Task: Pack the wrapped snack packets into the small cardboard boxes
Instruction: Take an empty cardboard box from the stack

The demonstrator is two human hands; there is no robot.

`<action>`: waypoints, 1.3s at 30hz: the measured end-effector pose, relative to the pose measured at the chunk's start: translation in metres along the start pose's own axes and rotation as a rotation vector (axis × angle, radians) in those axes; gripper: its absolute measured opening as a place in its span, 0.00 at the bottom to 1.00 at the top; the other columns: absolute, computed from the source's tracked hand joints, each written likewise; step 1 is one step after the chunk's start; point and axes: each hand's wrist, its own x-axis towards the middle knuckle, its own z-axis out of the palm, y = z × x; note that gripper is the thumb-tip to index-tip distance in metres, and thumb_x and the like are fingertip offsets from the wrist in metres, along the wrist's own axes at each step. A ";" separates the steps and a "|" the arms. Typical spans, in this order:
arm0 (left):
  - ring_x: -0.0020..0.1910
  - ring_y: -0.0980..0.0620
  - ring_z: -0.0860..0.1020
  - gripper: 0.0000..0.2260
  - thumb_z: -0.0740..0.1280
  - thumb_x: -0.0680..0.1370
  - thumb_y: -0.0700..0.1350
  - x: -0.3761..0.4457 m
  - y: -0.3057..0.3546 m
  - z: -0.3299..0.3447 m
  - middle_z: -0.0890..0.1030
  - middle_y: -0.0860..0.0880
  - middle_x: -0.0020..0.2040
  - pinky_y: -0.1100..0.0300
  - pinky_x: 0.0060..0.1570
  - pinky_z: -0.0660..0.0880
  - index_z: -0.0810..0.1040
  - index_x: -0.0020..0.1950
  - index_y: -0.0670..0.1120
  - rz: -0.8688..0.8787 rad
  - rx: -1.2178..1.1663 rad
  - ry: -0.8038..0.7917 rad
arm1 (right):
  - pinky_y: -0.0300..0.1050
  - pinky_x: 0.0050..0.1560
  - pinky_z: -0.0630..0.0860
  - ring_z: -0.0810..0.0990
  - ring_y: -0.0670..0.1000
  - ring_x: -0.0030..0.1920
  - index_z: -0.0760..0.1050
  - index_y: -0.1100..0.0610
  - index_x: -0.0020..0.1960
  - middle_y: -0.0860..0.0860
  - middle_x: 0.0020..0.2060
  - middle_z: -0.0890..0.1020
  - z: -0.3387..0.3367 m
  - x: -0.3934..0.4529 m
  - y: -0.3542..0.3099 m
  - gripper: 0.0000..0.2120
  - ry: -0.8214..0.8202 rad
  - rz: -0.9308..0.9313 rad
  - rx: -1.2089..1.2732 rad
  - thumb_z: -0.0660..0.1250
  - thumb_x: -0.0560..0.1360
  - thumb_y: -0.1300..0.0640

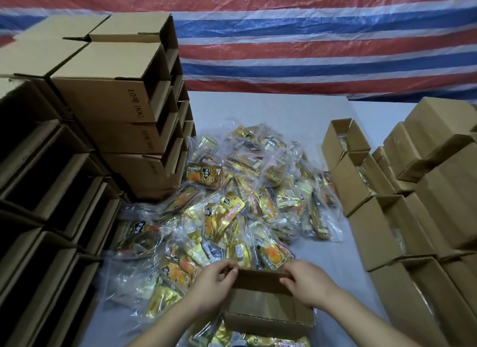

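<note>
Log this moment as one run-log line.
step: closing box | left hand: pinches flap | right hand: pinches flap | cardboard box: on table | snack packets: piled behind

Before you, listed back to front: a striped tarpaulin (309, 36) in red, white and blue bands, hung as the rear wall, creased and faintly glossy; a pale grey table surface (271, 109) reaching to it; even, soft lighting.

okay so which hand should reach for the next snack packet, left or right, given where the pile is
Probably the left. Both hands grip the far flap of the small cardboard box, but the left hand sits right beside snack packets spilling toward it, while the right hand borders mostly bare table.
</note>
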 end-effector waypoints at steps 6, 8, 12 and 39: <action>0.50 0.63 0.78 0.08 0.64 0.81 0.49 0.026 -0.016 -0.043 0.81 0.58 0.52 0.59 0.54 0.79 0.78 0.59 0.52 -0.002 0.099 0.293 | 0.45 0.51 0.76 0.77 0.47 0.51 0.76 0.49 0.56 0.46 0.52 0.79 -0.005 -0.007 -0.004 0.21 -0.003 -0.030 0.034 0.64 0.74 0.34; 0.48 0.58 0.80 0.14 0.62 0.82 0.51 0.050 -0.007 -0.049 0.81 0.54 0.51 0.56 0.51 0.80 0.77 0.63 0.47 -0.035 0.192 0.342 | 0.44 0.54 0.76 0.77 0.47 0.54 0.75 0.48 0.61 0.46 0.55 0.78 -0.007 -0.007 -0.006 0.25 -0.027 -0.044 0.041 0.64 0.72 0.32; 0.37 0.55 0.80 0.26 0.59 0.81 0.62 0.102 0.027 -0.020 0.82 0.48 0.45 0.57 0.40 0.79 0.73 0.66 0.41 -0.290 0.412 0.056 | 0.43 0.55 0.75 0.76 0.47 0.56 0.75 0.48 0.62 0.45 0.56 0.78 -0.009 -0.007 -0.008 0.31 -0.044 -0.062 0.059 0.61 0.70 0.27; 0.41 0.63 0.82 0.14 0.72 0.69 0.60 0.057 0.172 -0.027 0.83 0.61 0.44 0.62 0.40 0.81 0.74 0.51 0.61 0.196 -0.197 0.121 | 0.43 0.47 0.80 0.82 0.50 0.57 0.65 0.47 0.74 0.50 0.63 0.79 -0.123 0.038 -0.058 0.40 0.131 -0.028 1.590 0.70 0.65 0.38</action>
